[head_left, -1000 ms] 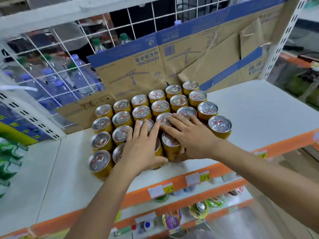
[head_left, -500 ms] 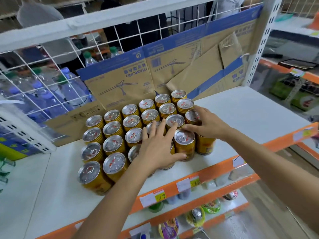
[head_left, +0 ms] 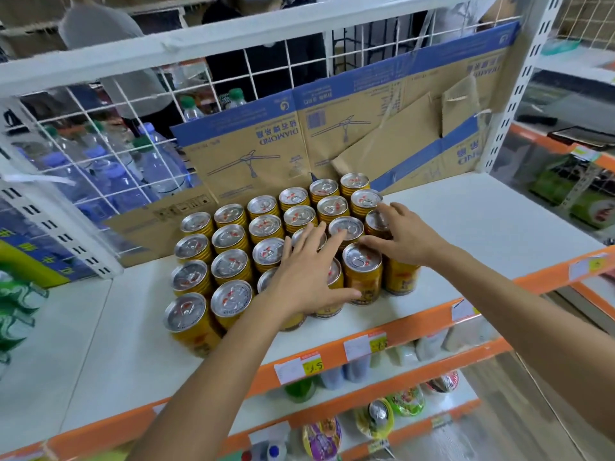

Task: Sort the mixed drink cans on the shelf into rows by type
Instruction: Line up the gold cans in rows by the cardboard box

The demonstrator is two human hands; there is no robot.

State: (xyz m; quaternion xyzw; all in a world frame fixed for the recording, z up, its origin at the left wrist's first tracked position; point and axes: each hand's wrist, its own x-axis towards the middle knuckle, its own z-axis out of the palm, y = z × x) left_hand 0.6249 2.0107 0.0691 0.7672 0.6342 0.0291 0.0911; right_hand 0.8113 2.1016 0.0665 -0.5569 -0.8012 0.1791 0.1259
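Note:
Several gold drink cans (head_left: 229, 264) with silver tops stand packed in a slanted block on the white shelf (head_left: 466, 227). All the cans in view look alike. My left hand (head_left: 306, 271) lies over the near middle cans, fingers straight and spread across their tops, thumb against the front of one can. My right hand (head_left: 402, 234) reaches in from the right. Its fingers curl over the top of the gold can (head_left: 374, 221) at the block's right edge, the thumb on that can's near side. Another front can (head_left: 362, 271) stands between my two hands.
Flattened cardboard (head_left: 266, 154) leans behind the cans against a white wire grid (head_left: 133, 111). Water bottles (head_left: 156, 161) and people stand beyond it. The orange shelf edge carries price tags (head_left: 312, 364). Packaged goods (head_left: 376, 417) fill the lower shelf; green packs (head_left: 16, 311) sit at left.
My right hand has shifted from the middle cans to the block's right edge, closing the right-hand cans in against the rest. My left hand stays spread on the near cans. The view has tilted.

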